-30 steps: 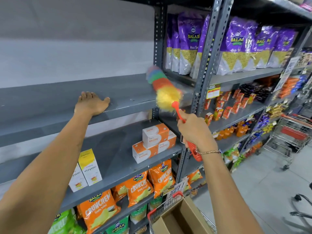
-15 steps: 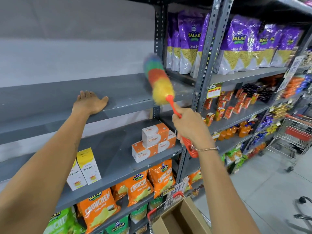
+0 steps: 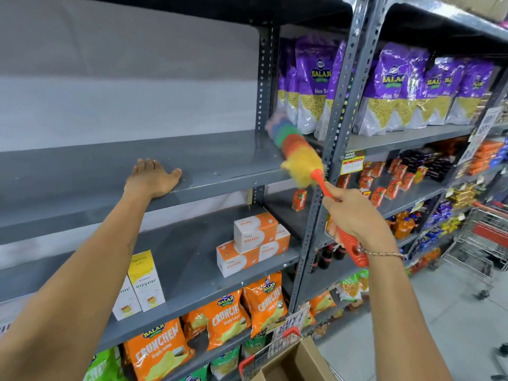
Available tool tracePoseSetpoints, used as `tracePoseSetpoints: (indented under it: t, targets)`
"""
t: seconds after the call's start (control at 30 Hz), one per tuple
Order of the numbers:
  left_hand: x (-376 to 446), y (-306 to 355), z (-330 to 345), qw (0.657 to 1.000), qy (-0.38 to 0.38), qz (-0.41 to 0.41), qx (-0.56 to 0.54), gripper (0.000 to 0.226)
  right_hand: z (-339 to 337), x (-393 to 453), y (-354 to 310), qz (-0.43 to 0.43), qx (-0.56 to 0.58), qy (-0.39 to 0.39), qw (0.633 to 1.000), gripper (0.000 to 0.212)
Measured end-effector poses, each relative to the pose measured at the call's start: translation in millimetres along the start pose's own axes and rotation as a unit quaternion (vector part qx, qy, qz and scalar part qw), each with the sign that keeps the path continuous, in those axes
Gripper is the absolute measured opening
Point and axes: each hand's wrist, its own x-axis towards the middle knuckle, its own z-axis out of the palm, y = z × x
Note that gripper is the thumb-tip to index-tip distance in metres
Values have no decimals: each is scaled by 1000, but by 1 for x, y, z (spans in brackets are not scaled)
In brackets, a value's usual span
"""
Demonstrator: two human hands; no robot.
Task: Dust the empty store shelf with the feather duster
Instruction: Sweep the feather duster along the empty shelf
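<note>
The empty grey metal shelf (image 3: 82,171) runs across the left half of the view at chest height. My left hand (image 3: 152,178) lies flat, palm down, on its front edge with fingers apart. My right hand (image 3: 354,215) grips the orange handle of the rainbow feather duster (image 3: 295,151). The duster's fluffy head, blurred by motion, rests at the shelf's right end beside the perforated upright post (image 3: 265,78).
Purple snack bags (image 3: 395,89) fill the neighbouring shelf to the right. White and orange boxes (image 3: 254,243) and yellow cartons (image 3: 145,281) sit one shelf below, orange crisp bags (image 3: 231,317) under those. A cardboard box (image 3: 297,364) in a trolley is near my waist; wire baskets (image 3: 483,243) stand right.
The duster head has swung down and to the right, from above the shelf onto its right end by the post. My left hand stays planted on the shelf edge.
</note>
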Motion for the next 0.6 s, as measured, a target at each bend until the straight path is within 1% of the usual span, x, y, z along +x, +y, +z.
tracePoseSetpoints:
  t: [0.07, 0.1, 0.13, 0.2, 0.27, 0.3, 0.43, 0.6]
  targets:
    - [1, 0, 0, 1000, -3, -1, 0, 83, 5, -8, -25, -48, -36, 28, 998, 45]
    - [1, 0, 0, 1000, -4, 0, 0, 83, 12, -12, -37, -71, -46, 29, 996, 45]
    - [1, 0, 0, 1000, -4, -1, -1, 83, 21, -14, -48, -90, -47, 14, 995, 46]
    - [1, 0, 0, 1000, -4, -1, -1, 82, 41, -15, -60, -107, -15, -47, 993, 48]
    - [0, 0, -1, 1000, -5, -1, 0, 82, 55, -14, -61, -90, 23, -105, 990, 48]
    - [0, 1, -1, 1000, -5, -1, 4, 82, 59, -13, -59, -82, 32, -118, 989, 48]
    - [2, -1, 0, 1000, -6, 4, 10, 82, 50, -16, -46, -37, 58, -137, 988, 50]
    - [2, -2, 1, 1000, -3, 10, 2, 83, 27, -23, -38, 0, 92, -126, 988, 50]
